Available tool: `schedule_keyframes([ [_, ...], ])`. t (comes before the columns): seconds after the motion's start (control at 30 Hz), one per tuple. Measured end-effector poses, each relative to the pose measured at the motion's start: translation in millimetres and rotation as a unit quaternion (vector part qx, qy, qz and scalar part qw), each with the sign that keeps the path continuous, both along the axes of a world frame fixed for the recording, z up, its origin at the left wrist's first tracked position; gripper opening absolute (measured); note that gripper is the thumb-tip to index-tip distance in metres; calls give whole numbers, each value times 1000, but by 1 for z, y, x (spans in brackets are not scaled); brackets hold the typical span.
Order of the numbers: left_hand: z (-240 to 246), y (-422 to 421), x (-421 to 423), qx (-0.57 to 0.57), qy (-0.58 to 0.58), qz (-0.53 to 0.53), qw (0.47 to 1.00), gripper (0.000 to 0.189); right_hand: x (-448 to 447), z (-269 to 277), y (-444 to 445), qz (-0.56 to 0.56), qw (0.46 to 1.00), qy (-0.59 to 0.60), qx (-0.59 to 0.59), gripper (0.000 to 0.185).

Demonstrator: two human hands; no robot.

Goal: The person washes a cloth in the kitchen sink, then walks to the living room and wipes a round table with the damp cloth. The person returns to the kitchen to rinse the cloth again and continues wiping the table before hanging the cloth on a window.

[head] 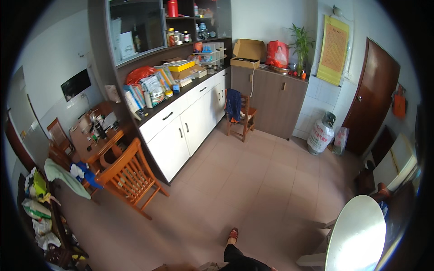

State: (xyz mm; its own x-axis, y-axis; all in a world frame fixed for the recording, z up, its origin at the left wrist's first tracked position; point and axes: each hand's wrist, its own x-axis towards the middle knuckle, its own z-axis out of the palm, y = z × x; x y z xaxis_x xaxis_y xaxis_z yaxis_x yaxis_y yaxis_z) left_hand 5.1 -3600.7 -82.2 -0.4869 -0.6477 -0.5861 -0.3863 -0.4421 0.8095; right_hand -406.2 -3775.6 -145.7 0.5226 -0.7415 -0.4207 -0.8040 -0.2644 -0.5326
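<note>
At the bottom edge a blurred strip of my left arm shows; my left hand is out of view. A tiny sliver of skin at the bottom edge, right of my dark trouser leg, may be part of my right hand (274,269); whether it holds anything cannot be seen. My foot in a reddish sandal (233,234) is on the tiled floor (237,183). Before me, a long white cabinet (166,145) carries books (135,98), a red plastic bag (139,75) and a yellow box (181,66). A small wooden chair (244,117) with dark blue cloth (233,105) stands beyond.
A slatted wooden chair (125,172) stands left, near a cluttered table (79,144). A white oval tabletop or seat (357,233) is close at lower right. A gas cylinder (320,135) and a plastic bag (340,142) stand near the brown door (376,98).
</note>
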Motion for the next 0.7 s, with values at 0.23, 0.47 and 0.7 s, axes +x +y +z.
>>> schedule_keyframes([
  [0.23,-3,-133,91,36,-97,90,991,23,116,-20,-149,169,969,-86,-159,46],
  [0.47,20,-248,133,-105,-223,217,945,24,191,8,-285,98,974,-128,-156,40],
  [0.7,41,-547,144,-433,-59,116,892,53,243,40,-422,6,997,-34,-73,32],
])
